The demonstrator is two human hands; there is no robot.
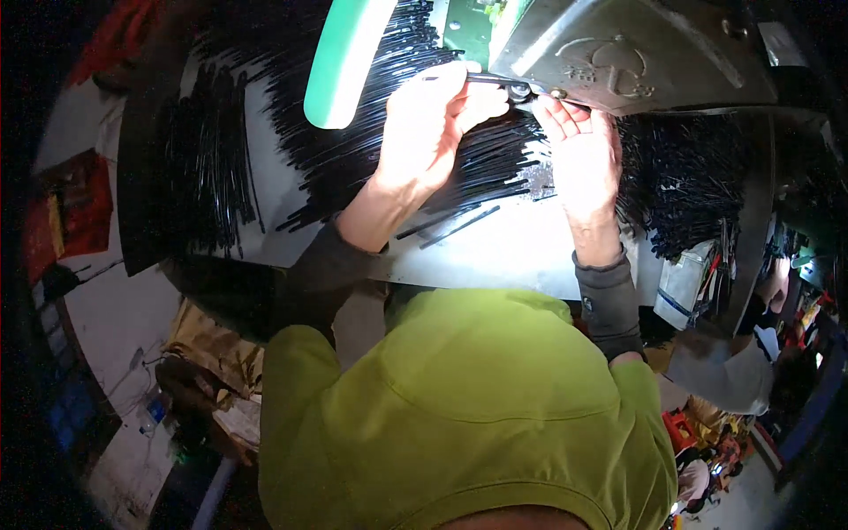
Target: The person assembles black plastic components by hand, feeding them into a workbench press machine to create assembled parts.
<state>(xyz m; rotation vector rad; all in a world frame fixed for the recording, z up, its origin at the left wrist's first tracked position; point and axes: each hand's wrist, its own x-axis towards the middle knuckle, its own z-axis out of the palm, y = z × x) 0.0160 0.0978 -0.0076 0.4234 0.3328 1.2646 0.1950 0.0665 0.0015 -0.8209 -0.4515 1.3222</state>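
My left hand [424,128] is closed around a thin black rod [484,79], fingers pinching it just left of the machine. The rod runs right, toward a small round metal part [519,91] at the lower edge of the grey metal machine housing [627,66]. My right hand [583,155] is raised under that edge, its bent fingers gathered beside a small brass-coloured knob [558,93]. Whatever those fingers hold is hidden by glare and the housing. Beneath my left hand, a wide layer of similar black rods [327,132] covers the white worktable [495,256].
A bright green-cased lamp [349,62] hangs left of the machine. More black rods lie in a bunch [212,159] at far left and a dense pile [689,177] at right. A white container [685,283] stands at the right edge. Another person [724,371] sits at lower right.
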